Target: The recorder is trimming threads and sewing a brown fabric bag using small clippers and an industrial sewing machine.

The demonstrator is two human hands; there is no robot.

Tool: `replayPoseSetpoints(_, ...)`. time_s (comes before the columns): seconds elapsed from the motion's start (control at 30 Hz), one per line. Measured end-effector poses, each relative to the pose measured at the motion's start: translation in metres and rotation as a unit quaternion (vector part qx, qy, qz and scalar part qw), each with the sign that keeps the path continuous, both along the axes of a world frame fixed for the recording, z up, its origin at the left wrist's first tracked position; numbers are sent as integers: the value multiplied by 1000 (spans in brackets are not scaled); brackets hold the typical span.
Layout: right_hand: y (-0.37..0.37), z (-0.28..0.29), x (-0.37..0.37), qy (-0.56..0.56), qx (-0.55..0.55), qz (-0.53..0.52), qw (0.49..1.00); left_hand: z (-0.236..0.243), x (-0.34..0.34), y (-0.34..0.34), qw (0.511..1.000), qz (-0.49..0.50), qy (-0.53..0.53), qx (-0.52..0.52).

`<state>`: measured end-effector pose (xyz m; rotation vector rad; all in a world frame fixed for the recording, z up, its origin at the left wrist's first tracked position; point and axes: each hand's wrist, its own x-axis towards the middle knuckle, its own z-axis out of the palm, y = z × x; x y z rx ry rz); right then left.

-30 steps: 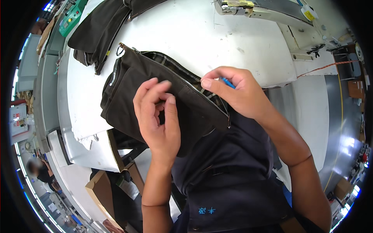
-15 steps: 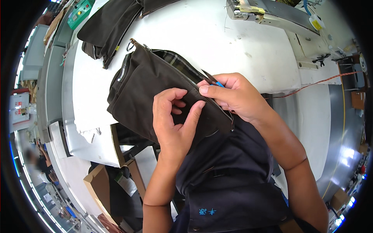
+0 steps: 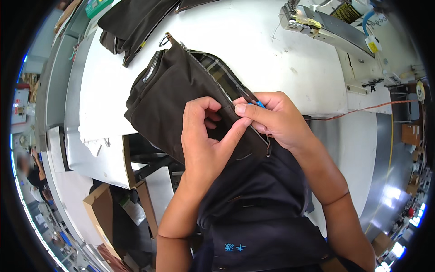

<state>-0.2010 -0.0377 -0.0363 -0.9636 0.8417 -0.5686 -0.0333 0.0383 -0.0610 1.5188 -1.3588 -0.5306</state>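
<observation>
A dark brown fabric bag (image 3: 170, 90) with an open zipper and plaid lining lies on the white worktable (image 3: 267, 50), its near end hanging over the table's edge toward my lap. My left hand (image 3: 206, 136) pinches the bag's fabric beside the zipper. My right hand (image 3: 274, 118) meets it thumb to fingertip at the zipper edge and holds a small blue tool (image 3: 258, 104), mostly hidden under the fingers. A metal ring (image 3: 164, 41) sits at the bag's far corner.
More dark bags (image 3: 131, 22) are piled at the table's far left. A sewing machine (image 3: 331, 27) stands at the back right. An orange thread (image 3: 362, 109) runs along the table's right edge. Cardboard boxes (image 3: 102, 208) sit on the floor at the lower left. A person stands far left.
My left hand has come down from an open, raised pose onto the bag and closed on its fabric next to my right hand. The bag has shifted slightly toward me.
</observation>
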Motion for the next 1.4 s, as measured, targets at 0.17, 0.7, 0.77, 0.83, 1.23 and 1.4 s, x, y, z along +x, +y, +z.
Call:
replayPoseSetpoints(0.17,-3,-8,2,56,-59,10,997,-1,-3,2,989,-6,136,65)
replayPoseSetpoints(0.7,-1,-11,5,68,-105,-26,992,-5,4,7,981,-36,181,67)
replayPoseSetpoints(0.77,0,-12,6,58,-96,-30,993,-5,4,6,980,-40,178,75)
replayPoseSetpoints(0.83,1,-11,7,57,-95,-40,993,-6,5,5,981,-41,176,76)
replayPoseSetpoints(1.23,-1,-9,5,71,-90,-9,993,-7,0,4,983,-11,170,68)
replayPoseSetpoints(1.4,0,-9,7,82,-120,-16,989,-5,-5,2,986,10,153,73)
